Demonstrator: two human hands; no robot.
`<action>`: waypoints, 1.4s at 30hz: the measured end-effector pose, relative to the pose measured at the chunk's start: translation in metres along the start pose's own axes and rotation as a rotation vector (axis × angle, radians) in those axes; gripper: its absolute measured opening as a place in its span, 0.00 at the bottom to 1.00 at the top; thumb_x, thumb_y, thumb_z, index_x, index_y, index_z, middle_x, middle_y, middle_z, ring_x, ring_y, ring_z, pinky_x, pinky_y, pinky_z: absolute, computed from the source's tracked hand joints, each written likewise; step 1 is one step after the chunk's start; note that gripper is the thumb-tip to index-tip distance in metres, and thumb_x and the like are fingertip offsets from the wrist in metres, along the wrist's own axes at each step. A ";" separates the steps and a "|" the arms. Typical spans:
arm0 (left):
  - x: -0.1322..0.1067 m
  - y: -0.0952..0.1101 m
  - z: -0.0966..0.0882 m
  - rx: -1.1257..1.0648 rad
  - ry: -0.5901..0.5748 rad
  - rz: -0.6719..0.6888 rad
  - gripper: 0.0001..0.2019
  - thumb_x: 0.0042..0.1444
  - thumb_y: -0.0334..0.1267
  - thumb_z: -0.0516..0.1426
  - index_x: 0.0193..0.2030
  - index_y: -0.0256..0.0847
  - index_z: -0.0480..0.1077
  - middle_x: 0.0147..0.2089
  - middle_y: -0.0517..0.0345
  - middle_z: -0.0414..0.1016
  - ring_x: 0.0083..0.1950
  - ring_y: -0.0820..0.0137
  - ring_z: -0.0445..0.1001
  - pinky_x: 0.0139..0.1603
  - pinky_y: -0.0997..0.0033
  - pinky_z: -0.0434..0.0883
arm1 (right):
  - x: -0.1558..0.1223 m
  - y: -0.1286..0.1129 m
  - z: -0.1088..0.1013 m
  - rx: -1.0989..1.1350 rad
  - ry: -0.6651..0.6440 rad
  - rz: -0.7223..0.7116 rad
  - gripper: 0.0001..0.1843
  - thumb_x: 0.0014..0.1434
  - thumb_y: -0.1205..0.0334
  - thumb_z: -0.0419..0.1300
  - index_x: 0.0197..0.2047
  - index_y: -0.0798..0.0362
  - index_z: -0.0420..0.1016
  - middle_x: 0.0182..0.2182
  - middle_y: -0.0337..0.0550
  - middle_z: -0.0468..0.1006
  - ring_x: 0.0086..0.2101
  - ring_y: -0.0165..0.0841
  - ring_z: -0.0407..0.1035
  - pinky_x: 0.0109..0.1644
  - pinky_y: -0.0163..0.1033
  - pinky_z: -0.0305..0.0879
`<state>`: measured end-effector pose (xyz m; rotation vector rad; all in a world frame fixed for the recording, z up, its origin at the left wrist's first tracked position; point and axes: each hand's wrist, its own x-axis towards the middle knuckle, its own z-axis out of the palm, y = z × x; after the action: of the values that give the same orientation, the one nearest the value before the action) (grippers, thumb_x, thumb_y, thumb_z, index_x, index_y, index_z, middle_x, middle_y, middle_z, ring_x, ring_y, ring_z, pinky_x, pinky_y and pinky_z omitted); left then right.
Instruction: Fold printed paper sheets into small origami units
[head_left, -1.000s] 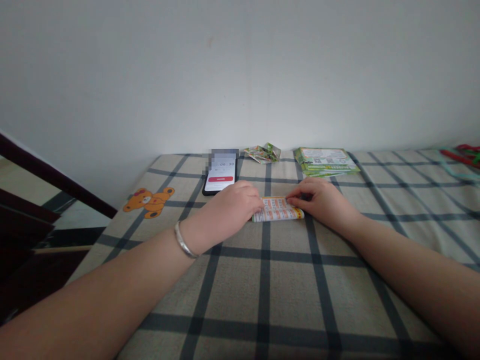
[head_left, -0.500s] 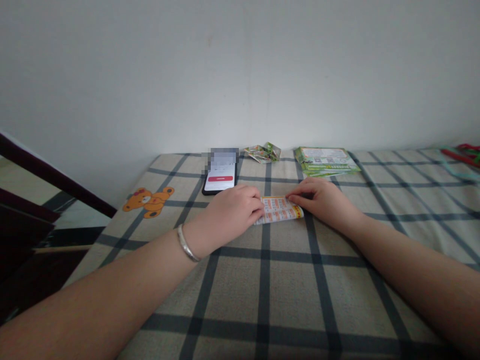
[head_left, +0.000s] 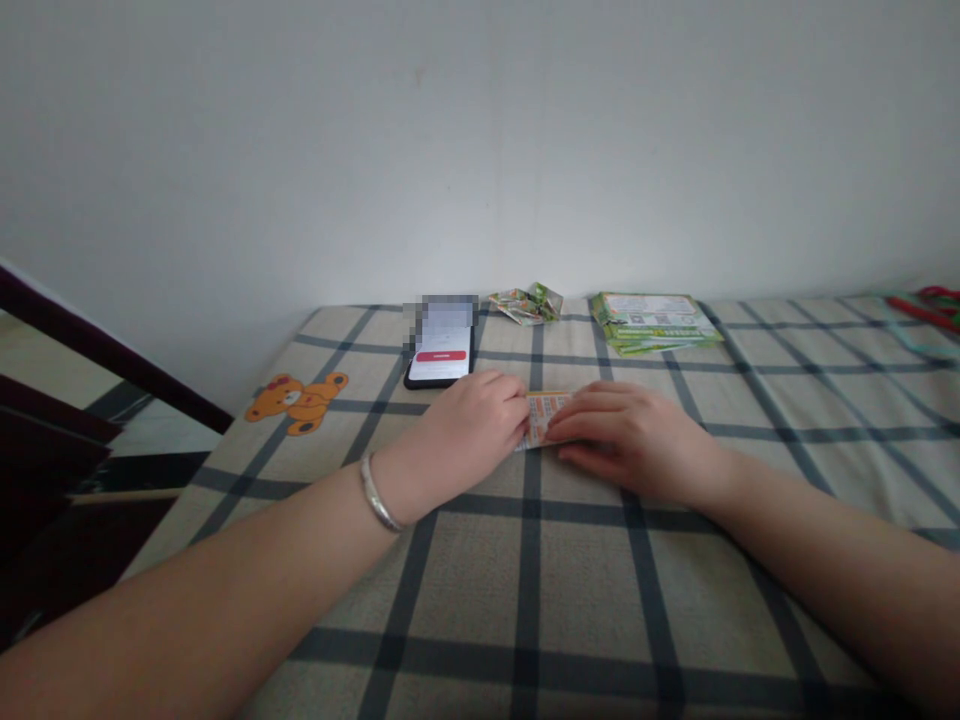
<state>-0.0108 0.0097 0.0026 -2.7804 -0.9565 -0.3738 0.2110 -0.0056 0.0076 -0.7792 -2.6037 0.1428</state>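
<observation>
Orange-and-white printed paper [head_left: 541,418], folded to a narrow strip, is seen lying on the checked cloth [head_left: 525,580] at mid-table, between both hands. Only its left part is visible; the rest is covered by the right hand [head_left: 626,435]. The right hand is laid palm-down over the strip, fingers straight and pressed together, pointing left, with the tips resting on the paper. The left hand [head_left: 469,425] is loosely curled, knuckles up, fingertips set against the strip's left end; whether the paper is pinched or only pressed there cannot be told, as the fingertips are hidden. The two hands are nearly touching across the strip. A silver bangle [head_left: 377,495] is worn on the left wrist. Both forearms are rested on the cloth.

A phone [head_left: 442,350] with a lit screen and a red bar is placed flat just beyond the left hand, apart from it. A small crumpled bit of green-and-orange paper [head_left: 526,303] is seen at the far edge by the wall [head_left: 480,150]. A stack of green leaflets [head_left: 652,322] is lying to its right, beyond the right hand, not touched. An orange bear print [head_left: 298,400] is marked on the cloth at left. Red and green items [head_left: 930,305] are cut off at the far right edge; what they are cannot be told.
</observation>
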 end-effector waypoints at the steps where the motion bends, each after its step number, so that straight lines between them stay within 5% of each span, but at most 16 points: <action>1: 0.000 0.000 0.000 -0.007 0.004 -0.007 0.07 0.62 0.32 0.55 0.37 0.35 0.74 0.39 0.51 0.72 0.44 0.64 0.71 0.47 0.61 0.72 | 0.000 -0.003 0.001 -0.054 -0.015 -0.008 0.10 0.64 0.61 0.56 0.45 0.50 0.77 0.41 0.41 0.80 0.42 0.34 0.72 0.47 0.41 0.66; 17: -0.002 0.003 -0.006 -0.081 -0.062 -0.043 0.08 0.62 0.32 0.51 0.42 0.34 0.71 0.43 0.49 0.69 0.46 0.63 0.69 0.50 0.61 0.70 | -0.001 -0.010 0.005 -0.239 -0.069 -0.040 0.13 0.66 0.62 0.53 0.45 0.48 0.78 0.43 0.42 0.79 0.42 0.36 0.71 0.45 0.42 0.68; 28: -0.005 -0.010 -0.012 -0.225 -0.102 0.115 0.05 0.60 0.32 0.55 0.42 0.39 0.70 0.48 0.51 0.69 0.51 0.64 0.68 0.53 0.61 0.68 | -0.006 -0.010 0.002 -0.225 -0.060 -0.070 0.15 0.67 0.62 0.51 0.49 0.50 0.77 0.42 0.44 0.80 0.42 0.35 0.72 0.44 0.41 0.70; 42: -0.002 -0.011 -0.019 -0.273 -0.099 0.287 0.10 0.59 0.27 0.53 0.36 0.41 0.75 0.38 0.59 0.76 0.44 0.69 0.71 0.47 0.67 0.69 | -0.010 -0.005 0.004 -0.273 -0.101 -0.127 0.16 0.66 0.65 0.52 0.53 0.49 0.74 0.46 0.41 0.80 0.44 0.37 0.70 0.45 0.43 0.68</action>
<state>-0.0226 0.0120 0.0207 -3.1517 -0.5443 -0.3485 0.2139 -0.0153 0.0015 -0.7090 -2.7965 -0.2210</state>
